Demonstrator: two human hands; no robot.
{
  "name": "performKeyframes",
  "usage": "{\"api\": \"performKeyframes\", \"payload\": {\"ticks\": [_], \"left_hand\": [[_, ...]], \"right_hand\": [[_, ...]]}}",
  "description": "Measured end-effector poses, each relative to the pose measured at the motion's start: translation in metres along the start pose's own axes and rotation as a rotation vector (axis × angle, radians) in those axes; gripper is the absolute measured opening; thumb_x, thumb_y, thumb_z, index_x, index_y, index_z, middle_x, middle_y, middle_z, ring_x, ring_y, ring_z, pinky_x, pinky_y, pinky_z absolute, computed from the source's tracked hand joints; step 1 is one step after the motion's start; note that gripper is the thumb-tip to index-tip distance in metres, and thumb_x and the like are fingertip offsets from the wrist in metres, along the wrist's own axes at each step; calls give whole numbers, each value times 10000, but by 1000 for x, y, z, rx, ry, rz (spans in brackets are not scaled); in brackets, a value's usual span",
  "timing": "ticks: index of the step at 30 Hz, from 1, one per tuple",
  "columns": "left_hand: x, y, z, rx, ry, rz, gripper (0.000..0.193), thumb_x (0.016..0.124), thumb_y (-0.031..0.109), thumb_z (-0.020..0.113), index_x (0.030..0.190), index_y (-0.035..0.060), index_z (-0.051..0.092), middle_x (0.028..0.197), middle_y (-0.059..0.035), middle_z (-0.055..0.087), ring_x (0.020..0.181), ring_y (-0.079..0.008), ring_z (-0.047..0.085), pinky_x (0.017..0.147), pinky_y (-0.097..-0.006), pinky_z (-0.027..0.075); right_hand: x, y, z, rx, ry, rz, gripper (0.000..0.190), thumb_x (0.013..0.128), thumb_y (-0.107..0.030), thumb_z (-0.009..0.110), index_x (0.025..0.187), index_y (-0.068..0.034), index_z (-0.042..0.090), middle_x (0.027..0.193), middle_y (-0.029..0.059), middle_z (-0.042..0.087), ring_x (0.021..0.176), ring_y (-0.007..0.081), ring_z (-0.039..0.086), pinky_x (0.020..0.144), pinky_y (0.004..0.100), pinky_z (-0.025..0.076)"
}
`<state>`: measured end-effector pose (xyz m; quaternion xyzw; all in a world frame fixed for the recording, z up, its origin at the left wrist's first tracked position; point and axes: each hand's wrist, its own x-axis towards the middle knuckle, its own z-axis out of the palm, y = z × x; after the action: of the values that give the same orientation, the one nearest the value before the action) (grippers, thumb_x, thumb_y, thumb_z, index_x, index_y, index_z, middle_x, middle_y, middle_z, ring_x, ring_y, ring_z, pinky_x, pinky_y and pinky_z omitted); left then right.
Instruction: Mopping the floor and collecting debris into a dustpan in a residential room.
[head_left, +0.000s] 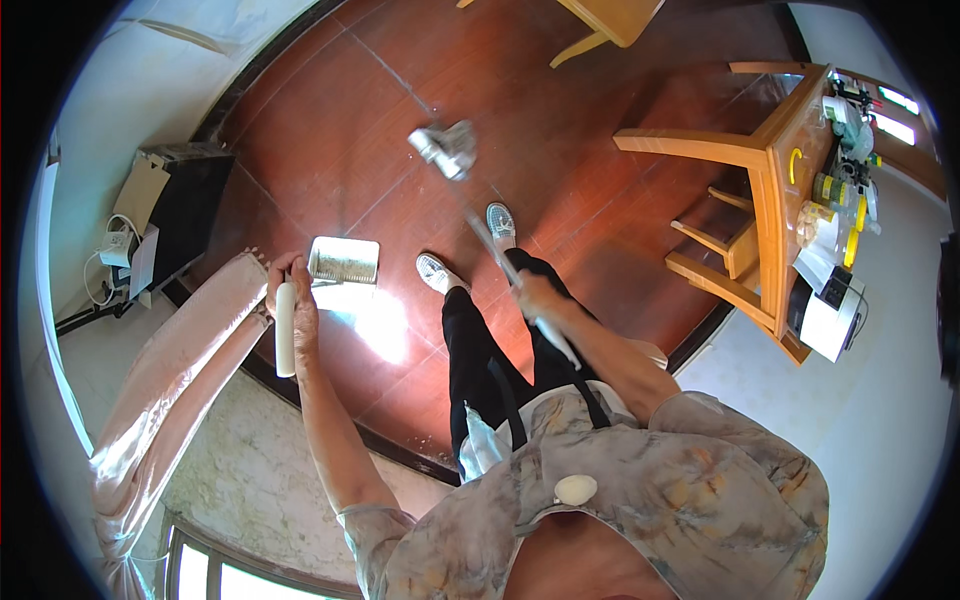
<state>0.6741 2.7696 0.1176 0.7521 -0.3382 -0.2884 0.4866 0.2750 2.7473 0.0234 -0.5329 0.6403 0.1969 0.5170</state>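
Note:
My left hand (303, 315) is closed round the pale grip (286, 330) of a long-handled dustpan. The pan (344, 259) shows just past my fingers, above the tiled floor; whether it touches the floor I cannot tell. A pink satin curtain (187, 337) hangs right beside this hand. In my right hand (538, 297) is the stick (486, 236) of a broom, gripped near its upper end. The blurred broom head (444, 150) is out ahead of my shoes (501, 220), its grey bristles to one side of a white holder. Broom and dustpan are well apart.
To the right a wooden table (776, 157) bears jars, bags and a white appliance, with a wooden stool (727, 240) beneath it. A black cabinet-like box (191, 202) with a power strip stands by the left wall. Another piece of wooden furniture (615, 19) is ahead on the red floor (337, 135).

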Motion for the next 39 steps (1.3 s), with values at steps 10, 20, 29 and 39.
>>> {"api": "performKeyframes", "payload": {"ticks": [10,20,29,39], "left_hand": [[-2,-13,-23,69,19,126,86,931,122,620,959,42,628,759,-6,581,652,-74,490,581,-214,425],[-43,12,-61,53,120,38,42,912,74,632,927,35,625,773,-14,582,691,-79,502,636,-222,437],[-58,-17,-53,-23,128,-4,71,895,65,632,960,41,616,753,-80,600,667,-156,540,635,-286,459],[-79,-10,-106,62,214,-6,83,894,92,656,956,43,630,738,-36,601,646,-71,503,598,-229,440]], "right_hand": [[-79,-30,24,177,-463,-253,224,948,-283,549,1000,-69,587,622,-14,489,451,84,463,394,267,406],[-67,-9,-79,124,-4,50,235,968,-270,508,1010,-41,534,611,24,481,429,130,503,368,286,431],[-41,27,45,-97,-118,-173,239,971,-259,513,881,-39,535,605,14,493,434,161,506,391,307,425],[-83,-111,23,218,-464,-124,249,961,-249,544,1142,-78,562,574,-30,443,385,67,418,320,256,354]]}}
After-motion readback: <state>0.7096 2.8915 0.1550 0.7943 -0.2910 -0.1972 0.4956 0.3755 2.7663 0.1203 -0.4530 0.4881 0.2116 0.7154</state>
